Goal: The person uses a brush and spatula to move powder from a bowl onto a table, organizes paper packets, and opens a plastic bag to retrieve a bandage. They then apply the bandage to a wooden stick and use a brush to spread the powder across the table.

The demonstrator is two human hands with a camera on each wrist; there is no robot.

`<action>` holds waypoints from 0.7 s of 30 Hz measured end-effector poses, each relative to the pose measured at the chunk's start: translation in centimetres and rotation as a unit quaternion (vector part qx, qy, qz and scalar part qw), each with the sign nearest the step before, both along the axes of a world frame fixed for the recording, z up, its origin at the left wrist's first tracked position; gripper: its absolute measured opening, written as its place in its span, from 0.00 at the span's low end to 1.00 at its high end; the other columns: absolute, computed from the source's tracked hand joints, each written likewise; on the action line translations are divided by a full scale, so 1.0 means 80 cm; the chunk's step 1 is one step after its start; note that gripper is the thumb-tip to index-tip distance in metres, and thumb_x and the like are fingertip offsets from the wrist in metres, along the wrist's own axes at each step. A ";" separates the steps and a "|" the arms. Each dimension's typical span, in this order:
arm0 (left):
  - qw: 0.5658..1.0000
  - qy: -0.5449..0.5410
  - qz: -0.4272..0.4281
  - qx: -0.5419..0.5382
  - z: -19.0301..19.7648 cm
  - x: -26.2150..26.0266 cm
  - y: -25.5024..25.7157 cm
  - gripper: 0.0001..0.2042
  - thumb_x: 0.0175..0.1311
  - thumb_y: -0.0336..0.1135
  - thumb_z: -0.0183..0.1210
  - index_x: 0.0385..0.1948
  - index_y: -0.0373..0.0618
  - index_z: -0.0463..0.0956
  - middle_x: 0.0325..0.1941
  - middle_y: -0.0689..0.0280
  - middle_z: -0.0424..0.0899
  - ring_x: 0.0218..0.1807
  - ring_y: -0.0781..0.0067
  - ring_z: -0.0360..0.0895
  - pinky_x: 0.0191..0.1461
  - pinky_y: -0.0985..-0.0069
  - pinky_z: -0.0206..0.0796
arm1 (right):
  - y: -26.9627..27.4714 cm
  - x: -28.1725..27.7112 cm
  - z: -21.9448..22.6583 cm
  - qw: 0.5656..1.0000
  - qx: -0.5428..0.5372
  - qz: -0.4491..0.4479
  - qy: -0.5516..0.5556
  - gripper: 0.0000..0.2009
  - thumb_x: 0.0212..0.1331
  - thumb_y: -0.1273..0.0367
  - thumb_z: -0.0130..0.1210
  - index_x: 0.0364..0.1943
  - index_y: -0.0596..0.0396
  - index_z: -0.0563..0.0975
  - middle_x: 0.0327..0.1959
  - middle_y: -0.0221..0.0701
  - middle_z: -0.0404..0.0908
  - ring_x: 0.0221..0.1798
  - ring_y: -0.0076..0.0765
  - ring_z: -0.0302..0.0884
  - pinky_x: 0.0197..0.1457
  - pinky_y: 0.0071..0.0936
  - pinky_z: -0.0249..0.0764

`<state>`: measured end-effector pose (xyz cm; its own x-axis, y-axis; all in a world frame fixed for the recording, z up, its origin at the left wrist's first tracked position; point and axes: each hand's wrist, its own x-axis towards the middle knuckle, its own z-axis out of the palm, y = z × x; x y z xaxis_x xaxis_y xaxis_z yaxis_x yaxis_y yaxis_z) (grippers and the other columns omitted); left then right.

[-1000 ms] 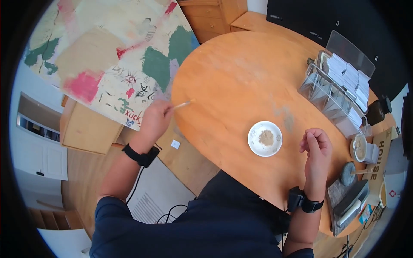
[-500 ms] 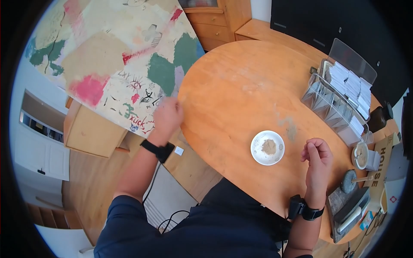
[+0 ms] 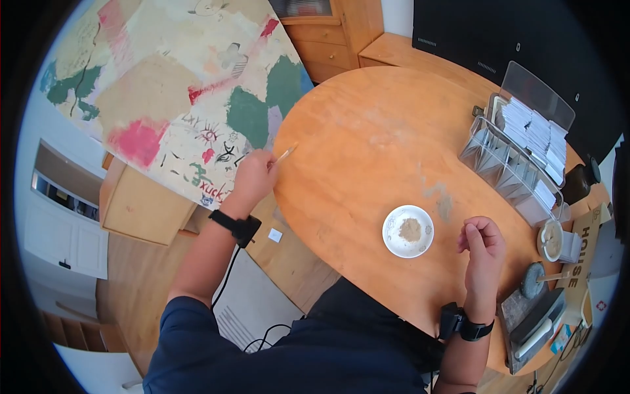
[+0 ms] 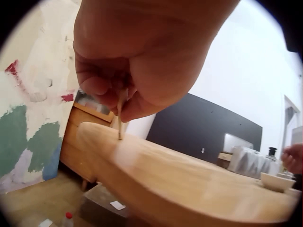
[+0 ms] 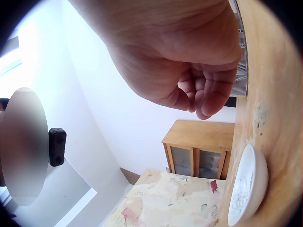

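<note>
My left hand (image 3: 256, 173) pinches a thin pale stick (image 3: 285, 155) over the rounded left end of the wooden table (image 3: 341, 197). In the left wrist view the stick (image 4: 120, 124) points down from the fingertips, its darker tip right at the tabletop near the edge. My right hand (image 3: 483, 246) hovers at the right of a white bowl (image 3: 392, 245), fingers loosely curled and nothing seen in them. Beige powder (image 3: 411, 230) lies heaped in the bowl. The right wrist view shows the bowl (image 5: 255, 189) from the side, below that hand (image 5: 184, 61).
A clear rack (image 3: 512, 157) of papers stands at the table's right, beside a small cup (image 3: 550, 240) and a round grey stone-like piece (image 3: 532, 279). A dark slab with a white-handled tool (image 3: 535, 338) lies nearer me. Beyond the left end is a painted panel (image 3: 151, 98).
My left hand has moved slightly right in the view, and the stick, hidden half a second ago, shows again. The right hand stays nearly still; the head view has shifted a little.
</note>
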<state>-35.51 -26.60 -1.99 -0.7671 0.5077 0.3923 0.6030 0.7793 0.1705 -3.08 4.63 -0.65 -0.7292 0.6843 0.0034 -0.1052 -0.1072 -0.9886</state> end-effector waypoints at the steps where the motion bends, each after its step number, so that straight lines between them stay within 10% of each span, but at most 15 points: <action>1: 1.000 0.011 0.000 0.028 0.008 0.006 0.005 0.03 0.54 0.29 0.58 0.26 0.40 0.76 0.29 0.53 0.79 0.32 0.50 0.78 0.35 0.61 0.70 | 0.001 -0.001 -0.001 1.000 -0.001 -0.002 0.000 0.03 0.64 0.73 0.51 0.35 0.58 0.76 0.27 0.25 0.74 0.29 0.18 0.72 0.31 0.16 0.69; 21: 0.996 0.071 0.029 0.036 -0.004 -0.045 0.031 0.03 0.55 0.28 0.55 0.23 0.41 0.75 0.30 0.54 0.77 0.34 0.49 0.77 0.37 0.59 0.70 | 0.001 0.000 -0.006 1.000 -0.012 0.015 0.009 0.03 0.64 0.74 0.51 0.35 0.58 0.75 0.26 0.25 0.75 0.27 0.17 0.71 0.30 0.16 0.68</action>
